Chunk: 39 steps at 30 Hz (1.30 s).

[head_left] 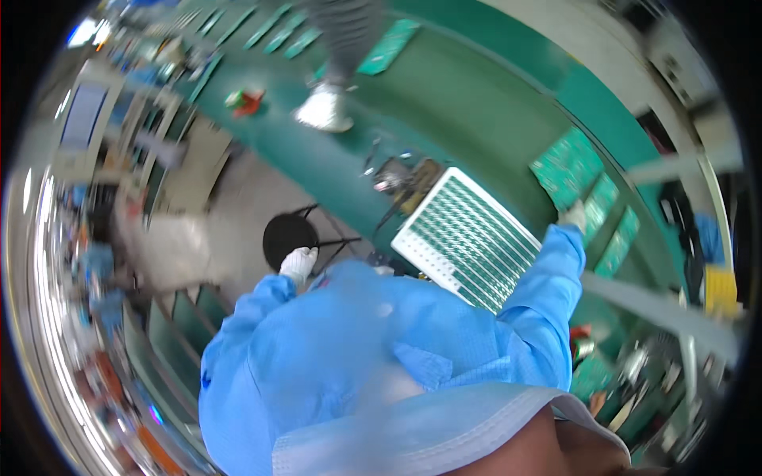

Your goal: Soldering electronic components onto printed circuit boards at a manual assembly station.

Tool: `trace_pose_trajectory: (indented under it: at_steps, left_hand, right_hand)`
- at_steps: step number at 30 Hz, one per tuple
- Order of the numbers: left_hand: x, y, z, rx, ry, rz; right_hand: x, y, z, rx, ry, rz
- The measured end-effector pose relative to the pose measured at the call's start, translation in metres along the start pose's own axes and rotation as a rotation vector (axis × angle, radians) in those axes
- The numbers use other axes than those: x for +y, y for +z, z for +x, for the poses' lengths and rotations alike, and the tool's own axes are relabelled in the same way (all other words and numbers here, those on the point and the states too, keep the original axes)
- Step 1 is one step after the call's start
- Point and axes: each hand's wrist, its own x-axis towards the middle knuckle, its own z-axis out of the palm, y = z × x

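My right hand point(573, 216), in a whitish glove, reaches out over the bench at the right. Its fingers close at the near edge of a wide green circuit board panel point(567, 165); blur hides the fingertips. Beside that hand lie a narrower circuit board point(601, 202) and another green board strip point(617, 242). My left hand point(298, 263), gloved in white, hangs off the bench near a round black stool point(287, 240). Its fingers are curled in, with nothing visible in them. A white tray point(406, 240) with rows of small green pieces stands in front of my body.
A grey duct with a shiny metal hood point(324, 109) comes down over the bench point(468, 103). Small metal tools point(397, 176) sit beyond the tray. A red and green roll point(244, 101) and several boards point(389, 47) lie farther off. A pale bar point(659, 305) crosses at the right.
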Motion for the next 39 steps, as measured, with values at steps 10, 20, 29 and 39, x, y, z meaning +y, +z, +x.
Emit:
trace_pose_trajectory:
  at_steps: [10,20,29,39]
  left_hand:
    - [-0.178,0.078,-0.035,-0.702,0.071,0.315]
    - [-0.219,0.051,0.092,-0.460,0.177,0.169]
    - [-0.341,0.027,0.097,-0.295,-0.062,-0.062]
    - [-0.370,0.054,0.066,-0.569,-0.055,0.065]
  right_hand:
    - [-0.145,0.012,-0.001,0.073,-0.195,0.959]
    - [-0.362,-0.025,-0.422,-0.864,0.058,1.554]
    - [-0.578,0.140,-0.515,-0.911,0.299,1.744]
    - [-0.528,0.174,-0.491,-1.119,-0.261,0.875]
